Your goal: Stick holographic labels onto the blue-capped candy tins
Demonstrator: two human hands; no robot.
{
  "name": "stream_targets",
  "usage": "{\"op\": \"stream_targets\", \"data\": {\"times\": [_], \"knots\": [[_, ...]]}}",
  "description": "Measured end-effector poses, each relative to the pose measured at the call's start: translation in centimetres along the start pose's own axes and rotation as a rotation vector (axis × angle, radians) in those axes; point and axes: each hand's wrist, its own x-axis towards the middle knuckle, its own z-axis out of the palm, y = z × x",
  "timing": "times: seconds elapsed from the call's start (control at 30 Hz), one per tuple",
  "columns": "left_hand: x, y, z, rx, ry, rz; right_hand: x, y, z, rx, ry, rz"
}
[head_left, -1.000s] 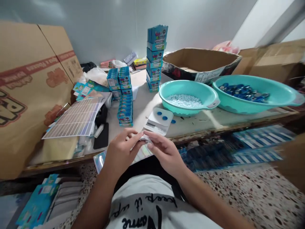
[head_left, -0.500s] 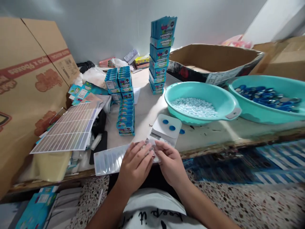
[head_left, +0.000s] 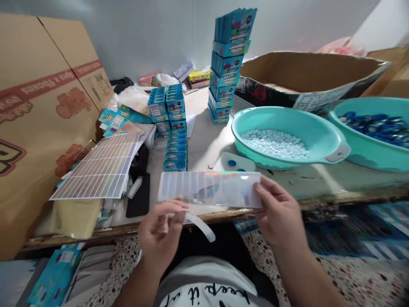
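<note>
Right hand [head_left: 281, 215] has the right end of a shiny sticker sheet [head_left: 207, 189] pinched between thumb and fingers, holding it up broadside above the near edge of the counter [head_left: 203, 153]. Left hand [head_left: 161, 230] is down by the sheet's lower left corner, thumb and fingertips closed on a narrow pale strip [head_left: 204, 228] that curls away to the right and dangles below the sheet (can't tell if those fingertips touch the sheet too). Just behind the sheet, and partly hidden by it, there's a white scale [head_left: 247, 163] with blue discs [head_left: 231, 163] on top. Off to the right sits a turquoise basin [head_left: 306, 121] with a layer of small pale pieces [head_left: 276, 143], and right beside it a second turquoise basin [head_left: 364, 151] full of blue and silvery round things [head_left: 377, 125]. Further back there's a tall, slightly leaning stack of blue boxes [head_left: 225, 79], with shorter stacks [head_left: 175, 106] to its left. A bigger printed sheet [head_left: 99, 166] lies on the clutter at far left, next to a large cardboard box [head_left: 35, 55].
</note>
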Motion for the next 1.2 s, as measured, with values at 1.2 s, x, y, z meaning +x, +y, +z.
{"op": "stream_targets", "data": {"times": [1.2], "knots": [[6.3,-4.9,1.6,0.059,0.116,-0.431,4.0,5.9,9.2,0.007,-0.806,-0.194]]}}
